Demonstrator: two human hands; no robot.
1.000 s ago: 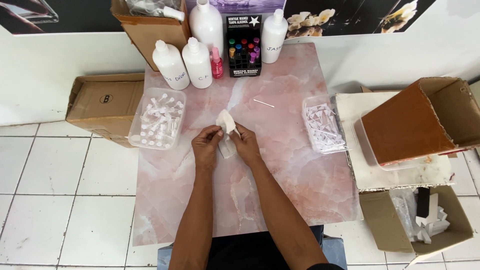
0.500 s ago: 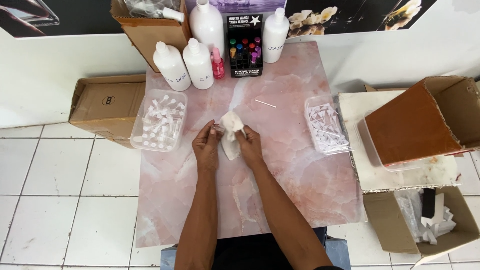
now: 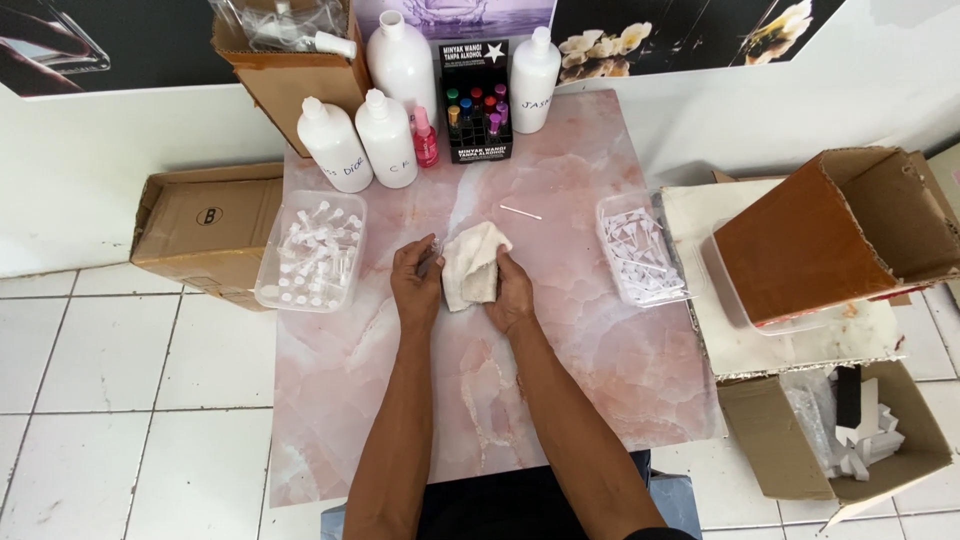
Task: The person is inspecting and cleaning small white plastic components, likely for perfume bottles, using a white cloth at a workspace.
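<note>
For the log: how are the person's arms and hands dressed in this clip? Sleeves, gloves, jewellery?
Both forearms are bare up to the bottom edge of the picture, with no sleeve in view. The left hand and right hand wear no gloves. No watch, ring or bracelet shows, and no markings can be made out.

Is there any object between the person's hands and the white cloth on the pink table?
Nothing visible does. The left hand and the right hand both already touch the white cloth, one on each side. A small clear object seems to be at the left fingertips, too small to tell.
</note>
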